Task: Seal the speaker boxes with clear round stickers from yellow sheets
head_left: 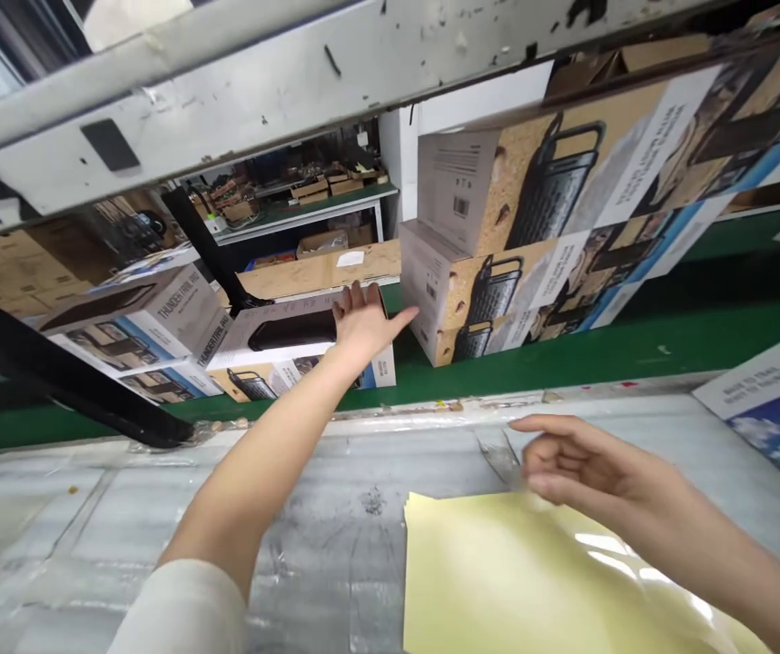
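Observation:
My left hand reaches forward over the green belt, its fingers spread across the top right end of a printed product box with a dark picture on its lid. The thumb points right, close to a lower box of the stack alongside. Above the yellow sheets hovers my right hand, fingers loosely curled and apart, with nothing visible in it. The sheets lie on the plastic-covered table and look glossy.
More printed boxes are stacked at left, behind a slanting black post. A taller stack fills the right side of the green belt. A blue-and-white box sits at the right. A scuffed white beam crosses overhead.

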Demonstrator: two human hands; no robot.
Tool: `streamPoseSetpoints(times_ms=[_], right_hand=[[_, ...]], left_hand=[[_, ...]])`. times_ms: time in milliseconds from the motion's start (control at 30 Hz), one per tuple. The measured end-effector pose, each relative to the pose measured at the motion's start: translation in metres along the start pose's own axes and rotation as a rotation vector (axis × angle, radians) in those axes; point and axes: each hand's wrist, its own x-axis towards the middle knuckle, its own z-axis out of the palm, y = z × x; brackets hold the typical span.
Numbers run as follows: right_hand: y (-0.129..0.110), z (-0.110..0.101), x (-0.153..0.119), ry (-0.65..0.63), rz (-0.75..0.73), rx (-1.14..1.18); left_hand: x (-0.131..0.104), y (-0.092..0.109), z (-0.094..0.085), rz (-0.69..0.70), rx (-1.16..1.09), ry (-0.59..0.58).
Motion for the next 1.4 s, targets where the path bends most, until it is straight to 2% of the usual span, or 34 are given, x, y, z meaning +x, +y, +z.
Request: streamPoseSetpoints(times_ms=[33,100,200,300,433,500,600,733,967,1200,1400], right_hand=[[-0.008,0.010,0.013,-0.024,0.010,0.047],[-0.021,0.030,0.041,-0.086,0.042,0.159],[-0.028,0.062,0.089,-0.071,-0.029,0.215],[-0.027,0.098,0.142,0.008,-0.082,0.278],[-0.028,0.141,0.214,0.204,-0.011,0.295],[-0.029,0.154,0.247,0.270,0.036,0.277],[-0.031,0.162,0.281,0.292,0.101,0.233],[-0.034,0.165,0.300,0.246,0.142,0.171],[-0.036,0.172,0.303,0.174,0.169,0.144],[-0.039,0.170,0.308,0.080,0.291,0.248],[-0.031,0.167,0.310,0.051,0.315,0.359]], left_hand=[[0.017,-0.001,0.005,-0.090,0.020,-0.070],[0.040,-0.009,0.015,-0.171,0.038,-0.185],[0.051,-0.033,0.022,-0.177,0.044,-0.227],[0.045,-0.061,0.016,-0.200,0.051,-0.222],[0.031,-0.083,0.006,-0.255,0.047,-0.275],[0.024,-0.086,0.006,-0.270,0.027,-0.255],[0.017,-0.087,0.008,-0.282,-0.005,-0.191],[0.013,-0.089,0.007,-0.270,-0.020,-0.178],[0.013,-0.091,0.004,-0.280,-0.029,-0.176],[0.013,-0.091,0.002,-0.301,-0.022,-0.194],[0.013,-0.093,0.003,-0.290,-0.007,-0.185]])
